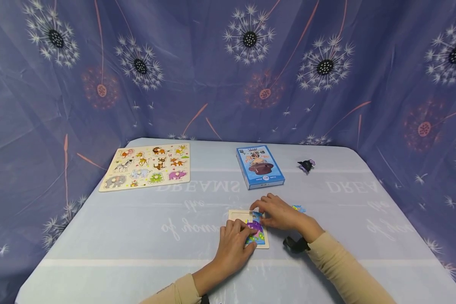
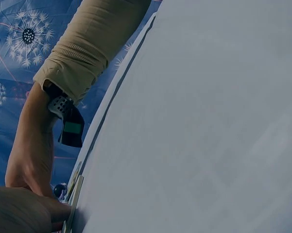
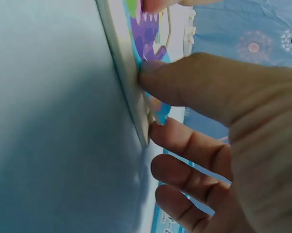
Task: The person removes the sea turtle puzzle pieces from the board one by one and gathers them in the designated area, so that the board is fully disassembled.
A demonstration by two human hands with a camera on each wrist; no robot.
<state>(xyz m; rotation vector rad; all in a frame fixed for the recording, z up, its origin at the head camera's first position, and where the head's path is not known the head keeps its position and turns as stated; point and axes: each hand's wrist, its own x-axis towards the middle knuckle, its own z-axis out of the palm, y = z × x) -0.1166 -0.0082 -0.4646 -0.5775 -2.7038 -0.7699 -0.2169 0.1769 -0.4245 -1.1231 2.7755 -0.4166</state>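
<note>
A small wooden jigsaw tray [image 1: 266,239] lies on the table with colourful pieces in its right part, a purple figure among them. My right hand [image 1: 279,213] is at its upper right corner. There, thumb and index finger pinch a blue-edged puzzle piece [image 3: 161,112], tilted up at the tray's end. The other fingers are bent and hold nothing. From the left side, my left hand [image 1: 233,245] rests across the tray, a fingertip touching the purple picture and the thumb by the lower rim. In the left wrist view the tray shows only edge-on.
Beside my right hand lies a loose puzzle piece [image 1: 298,208], partly hidden. Behind the tray is a blue box [image 1: 262,166]; a small black object [image 1: 306,165] lies to its right. At the back left rests an animal peg puzzle board [image 1: 148,166]. A patterned curtain [image 1: 197,76] hangs behind the table.
</note>
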